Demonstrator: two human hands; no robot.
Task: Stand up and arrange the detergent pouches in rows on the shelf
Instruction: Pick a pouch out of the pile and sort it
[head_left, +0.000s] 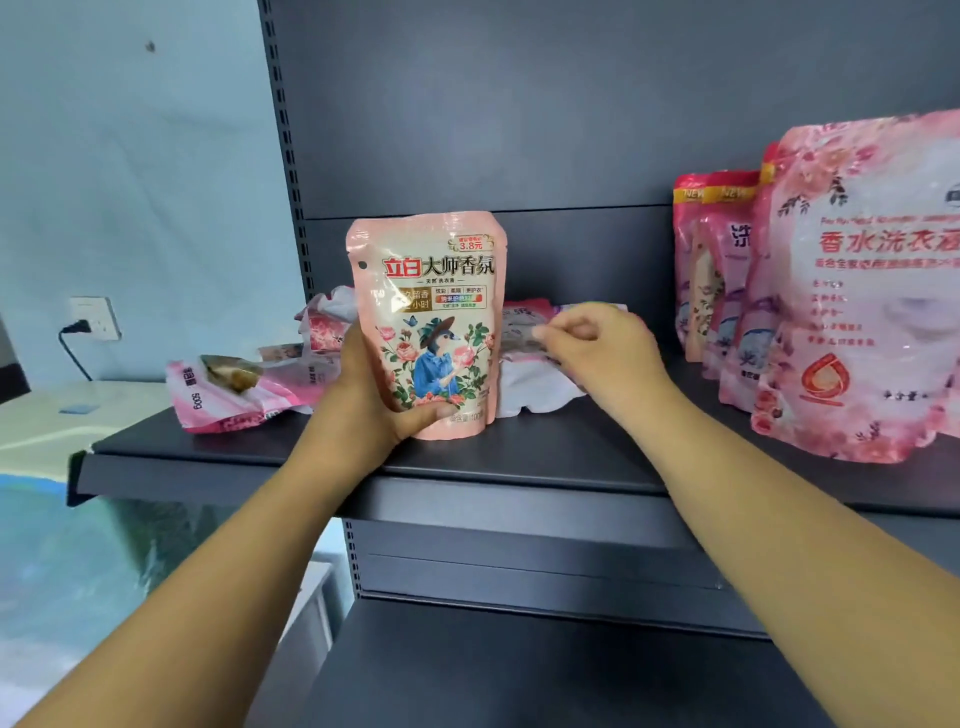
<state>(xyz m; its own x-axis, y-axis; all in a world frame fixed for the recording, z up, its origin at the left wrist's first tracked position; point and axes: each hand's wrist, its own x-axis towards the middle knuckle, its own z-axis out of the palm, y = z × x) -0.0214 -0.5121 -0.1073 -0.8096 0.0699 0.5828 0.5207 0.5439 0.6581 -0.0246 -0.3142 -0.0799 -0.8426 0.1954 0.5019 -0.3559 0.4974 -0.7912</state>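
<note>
Head view
Left hand (374, 387): grips the salmon-pink pouch (434, 322) low on its left side, thumb across the bottom front.
Salmon-pink pouch: upright on the dark shelf (519, 457), near the front, picture side out.
Right hand (597, 345): just right of that pouch, fingers curled, pinching the edge of a flat white-and-pink pouch (540, 379).
Flat pouches (244, 384): lying down in a heap at the left and behind.
Big pink pouch (862, 291): standing at the right, front of the shelf.
Smaller pink pouches (722, 275): standing in a row behind it.
Wall socket (96, 318): far left, black plug in.
</note>
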